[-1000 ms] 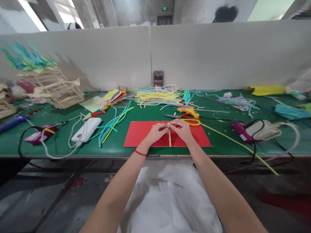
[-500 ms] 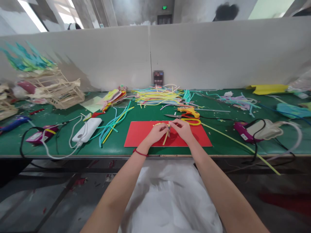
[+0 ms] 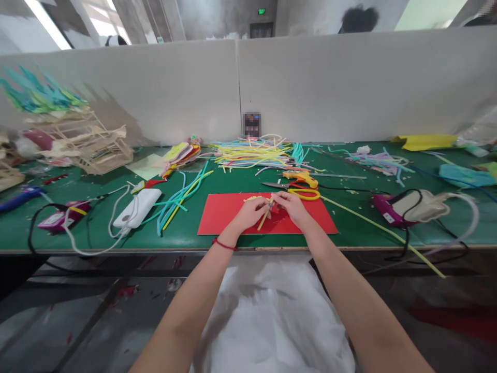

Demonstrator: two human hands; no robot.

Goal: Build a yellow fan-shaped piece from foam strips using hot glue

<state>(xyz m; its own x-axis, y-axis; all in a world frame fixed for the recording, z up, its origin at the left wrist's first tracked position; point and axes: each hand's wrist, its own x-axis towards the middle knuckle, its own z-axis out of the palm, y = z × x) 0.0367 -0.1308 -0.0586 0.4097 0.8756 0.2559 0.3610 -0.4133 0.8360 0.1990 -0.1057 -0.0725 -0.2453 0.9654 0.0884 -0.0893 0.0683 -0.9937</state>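
Note:
Over a red sheet (image 3: 217,215) at the table's front edge, my left hand (image 3: 250,213) and my right hand (image 3: 291,207) meet with fingertips close together. Between them is a short yellow strip (image 3: 263,221), slanting down toward me. Both hands are closed in a pinch on it; a small greyish bit shows at the fingertips, too small to name. Some pale yellow crinkled material (image 3: 253,198) shows just behind my left hand, partly hidden. Scissors with yellow and orange handles (image 3: 305,194) lie beyond my right hand, beside an orange-yellow glue gun (image 3: 303,178).
A heap of coloured strips (image 3: 252,155) lies at the back. Blue and yellow strips (image 3: 182,199) and a white power bank (image 3: 137,208) are left. Purple devices with cords (image 3: 64,217) stand at both sides. One long yellow strip (image 3: 388,233) overhangs the front edge at right.
The yellow strip between my fingers has tilted slightly, its lower end a little further left. Both hands stay over the red sheet. The view has shifted slightly.

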